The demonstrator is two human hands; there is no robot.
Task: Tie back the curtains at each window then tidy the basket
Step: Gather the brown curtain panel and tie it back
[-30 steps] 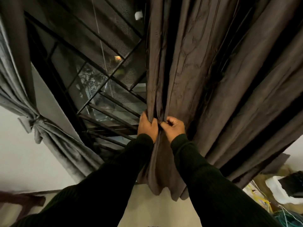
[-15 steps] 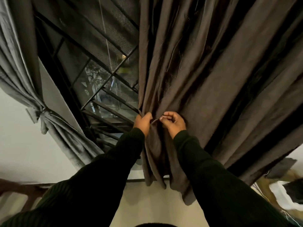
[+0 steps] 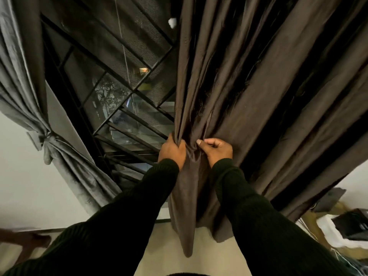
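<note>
A dark brown curtain (image 3: pixel 258 92) hangs over the right half of the window. My left hand (image 3: pixel 172 151) grips its left edge, fingers curled round a bunch of folds. Beside it my right hand (image 3: pixel 216 149) pinches further folds between thumb and curled fingers. The gathered cloth hangs down between my two dark sleeves. At the left, a grey curtain (image 3: pixel 18 90) is drawn aside and bound with a knotted tie (image 3: pixel 42 139). No basket can be made out.
A black window grille (image 3: pixel 119 80) with mesh fills the middle, and a white wall (image 3: pixel 22 194) lies below left. At the lower right is a heap of white and dark items with cables (image 3: pixel 344 230). A brown wooden piece (image 3: pixel 22 239) shows at the lower left.
Both hands have kept hold of the brown curtain and drawn more folds together. The pinched cloth between them is now a tighter bunch.
</note>
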